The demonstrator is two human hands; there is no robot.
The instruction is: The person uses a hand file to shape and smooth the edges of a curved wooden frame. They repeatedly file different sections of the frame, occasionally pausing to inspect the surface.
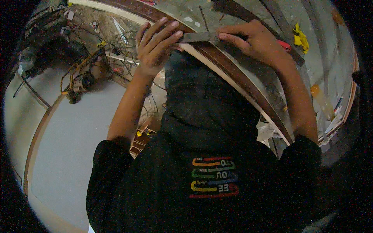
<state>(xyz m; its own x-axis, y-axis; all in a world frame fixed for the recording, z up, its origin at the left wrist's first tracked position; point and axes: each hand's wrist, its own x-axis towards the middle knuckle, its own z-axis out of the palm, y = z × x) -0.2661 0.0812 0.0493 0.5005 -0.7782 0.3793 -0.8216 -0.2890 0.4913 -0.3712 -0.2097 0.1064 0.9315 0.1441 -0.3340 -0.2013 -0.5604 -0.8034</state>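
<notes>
A short, flat grey strip point(199, 37) spans the gap between my hands, crossing the table's brown, pale-edged border point(211, 54). The thumb and fingers of my right hand point(254, 42) pinch its right end. At the other end lies my left hand point(157, 46), fingers stretched out and slightly apart, their tips over or beside the strip. Whether the left thumb presses from below is hidden. Just behind my right wrist a small red object point(284, 46) shows in part on the grey tabletop point(322, 46).
Long dark strips point(268, 19) lie across the tabletop, with a crumpled yellow scrap point(300, 39) to the right. Left of me are tangled cables point(120, 46) and debris on the floor, a dark machine point(50, 46) and a large pale panel point(77, 147). My body stands against the table edge.
</notes>
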